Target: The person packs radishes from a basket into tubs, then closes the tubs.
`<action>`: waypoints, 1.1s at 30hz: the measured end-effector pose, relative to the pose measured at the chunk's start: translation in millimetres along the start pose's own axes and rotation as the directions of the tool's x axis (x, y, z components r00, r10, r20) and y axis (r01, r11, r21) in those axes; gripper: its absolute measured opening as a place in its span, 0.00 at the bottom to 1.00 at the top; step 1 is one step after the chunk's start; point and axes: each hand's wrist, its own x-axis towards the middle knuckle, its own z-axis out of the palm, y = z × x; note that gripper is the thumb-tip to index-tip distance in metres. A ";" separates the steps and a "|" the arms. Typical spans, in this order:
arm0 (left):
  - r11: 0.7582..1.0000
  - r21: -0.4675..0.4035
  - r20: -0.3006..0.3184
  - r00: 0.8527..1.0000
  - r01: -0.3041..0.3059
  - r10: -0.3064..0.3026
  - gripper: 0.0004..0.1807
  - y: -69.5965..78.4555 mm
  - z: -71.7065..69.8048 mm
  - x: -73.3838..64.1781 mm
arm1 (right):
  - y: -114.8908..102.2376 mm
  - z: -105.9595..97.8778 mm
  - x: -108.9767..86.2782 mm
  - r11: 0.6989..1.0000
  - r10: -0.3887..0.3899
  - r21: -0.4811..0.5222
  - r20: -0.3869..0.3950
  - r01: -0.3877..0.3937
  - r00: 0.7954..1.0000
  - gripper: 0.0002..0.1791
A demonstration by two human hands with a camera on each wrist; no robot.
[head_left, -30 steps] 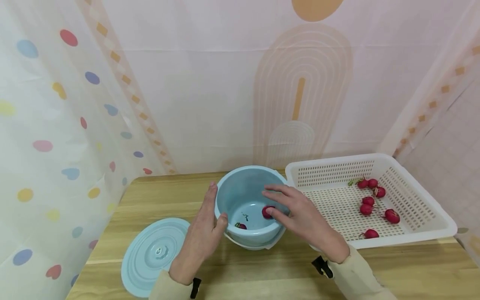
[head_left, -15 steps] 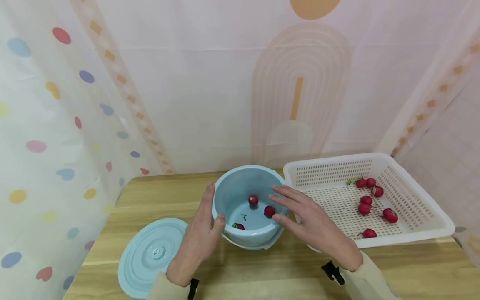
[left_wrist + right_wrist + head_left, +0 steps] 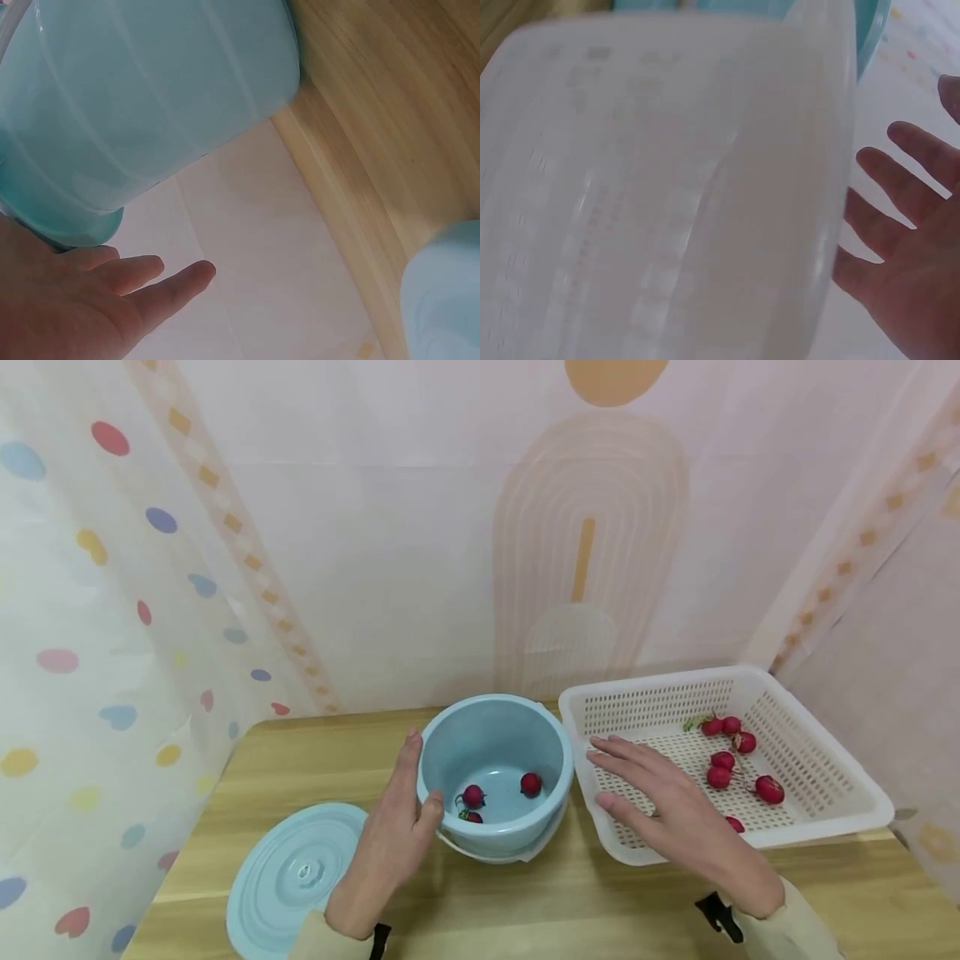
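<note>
My left hand [image 3: 393, 843] rests against the left side of a light blue bucket [image 3: 487, 743], its fingers straight and its thumb at the front rim. In the left wrist view, those fingers [image 3: 169, 296] stretch out near the bucket's flared rim. Inside the bucket lie 3 red radishes, including one on the right [image 3: 531, 784] and one at the left [image 3: 472, 796]. My right hand [image 3: 667, 802], fingers spread and holding nothing, hovers over the left part of a white perforated basket [image 3: 810, 836]. Several radishes [image 3: 768, 789] lie in that basket, toward its right side.
A round blue lid [image 3: 300, 877] lies on the wooden table [image 3: 555, 910], left of the bucket and partly behind my left forearm. The basket stands close beside the bucket's right side. A patterned curtain [image 3: 420, 568] hangs behind the table.
My right hand has moved right, from above the bucket to over the basket. A radish rolled within the bucket and now sits at the left. The left hand stays at the bucket.
</note>
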 end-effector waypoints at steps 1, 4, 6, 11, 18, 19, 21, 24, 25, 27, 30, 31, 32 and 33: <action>1.000 0.003 0.003 1.000 0.002 -0.002 0.40 -0.2 0.0 -0.6 | 3.1 -2.6 -2.4 1.000 0.001 -0.010 -0.010 -0.001 1.000 0.26; 1.000 0.007 0.011 1.000 0.005 -0.005 0.40 0.1 -0.1 -1.2 | 13.2 -11.4 -8.0 1.000 0.000 -0.022 -0.034 -0.001 0.999 0.26; 1.000 0.010 0.016 1.000 0.006 -0.006 0.40 0.5 -0.1 -1.2 | 20.1 -17.6 -12.0 0.999 -0.001 -0.033 -0.040 -0.001 0.999 0.26; 1.000 0.015 0.016 1.000 -0.001 0.001 0.40 0.1 0.3 -0.2 | 38.1 -33.8 -21.1 0.998 0.034 -0.059 -0.028 -0.035 0.999 0.26; 1.000 0.015 0.023 1.000 0.002 -0.003 0.40 -3.0 0.0 -1.9 | 67.4 -50.8 -30.7 0.993 0.069 -0.095 0.027 -0.066 0.997 0.25; 1.000 0.014 0.022 1.000 0.004 -0.004 0.40 -3.4 -0.1 -2.4 | 72.0 -53.0 -31.1 0.994 0.063 -0.093 0.033 -0.059 0.997 0.25; 1.000 0.019 0.017 1.000 -0.002 0.002 0.40 -3.6 -0.3 -2.8 | 82.0 -57.4 -31.8 0.996 0.051 -0.082 0.044 -0.048 0.998 0.24; 1.000 0.020 0.014 1.000 -0.012 0.012 0.40 -2.6 0.4 -1.8 | 95.0 -65.1 -35.0 0.995 0.086 -0.047 0.077 -0.083 0.993 0.23; 1.000 0.022 0.012 1.000 -0.012 0.011 0.40 -2.3 -0.5 -1.5 | 98.8 -67.4 -35.2 0.994 0.108 -0.037 0.097 -0.105 0.989 0.22; 1.000 0.021 0.015 1.000 -0.010 0.010 0.40 -1.3 -1.5 -0.9 | 106.5 -71.8 -37.2 0.985 0.170 -0.016 0.153 -0.169 0.974 0.20; 1.000 0.018 0.022 1.000 -0.005 0.005 0.40 0.0 -2.1 -1.2 | 118.6 -77.7 -40.2 0.963 0.242 0.048 0.273 -0.264 0.931 0.19; 1.000 0.018 0.024 1.000 -0.003 0.003 0.40 0.0 -2.3 -1.5 | 122.8 -79.3 -40.7 0.955 0.249 0.079 0.313 -0.286 0.917 0.19; 1.000 0.019 0.024 1.000 0.000 0.000 0.40 0.1 -2.6 -1.7 | 127.2 -80.7 -40.7 0.950 0.240 0.107 0.351 -0.294 0.905 0.19; 1.000 0.021 0.022 1.000 0.000 0.000 0.40 0.2 -3.0 -2.0 | 131.3 -82.1 -40.3 0.943 0.228 0.140 0.390 -0.302 0.892 0.19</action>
